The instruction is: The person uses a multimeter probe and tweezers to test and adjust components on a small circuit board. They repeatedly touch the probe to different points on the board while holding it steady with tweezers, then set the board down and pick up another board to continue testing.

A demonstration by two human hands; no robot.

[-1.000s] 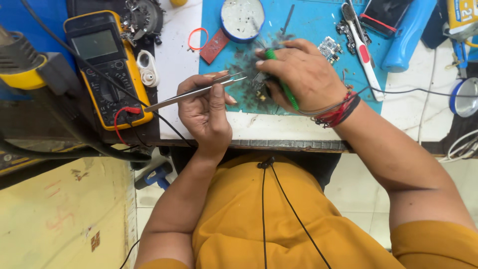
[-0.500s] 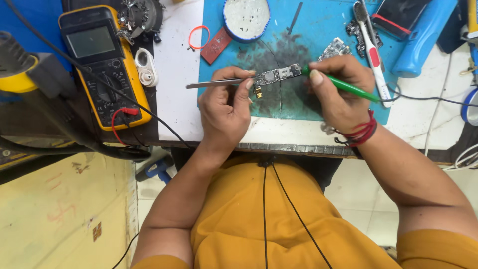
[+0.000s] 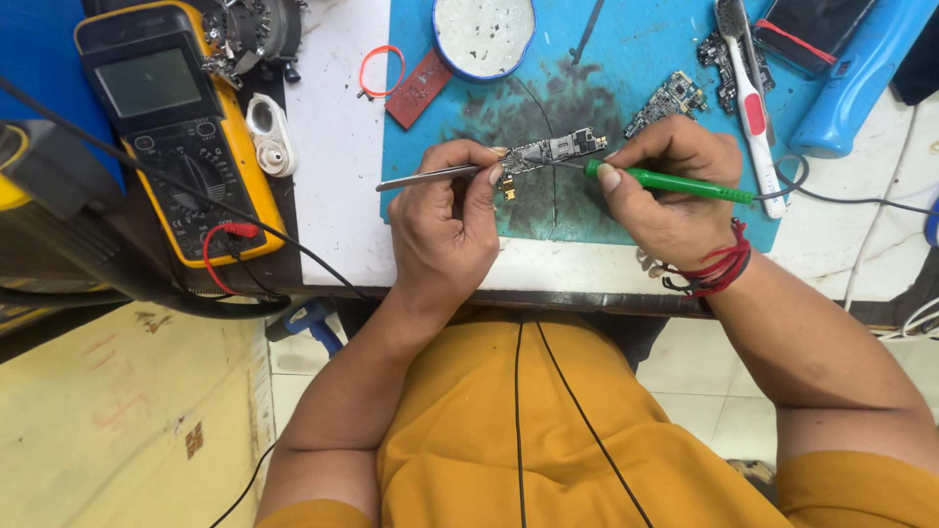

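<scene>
Currently left hand pinches tweezers gripping circuit board over the blue mat; right hand closed around green screwdriver. I'd keep the board level, tip pressure light.

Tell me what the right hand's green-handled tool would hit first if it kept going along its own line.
Most likely the small circuit board pinched by the left hand; the right hand aims the green-handled tool leftward at it.
</scene>
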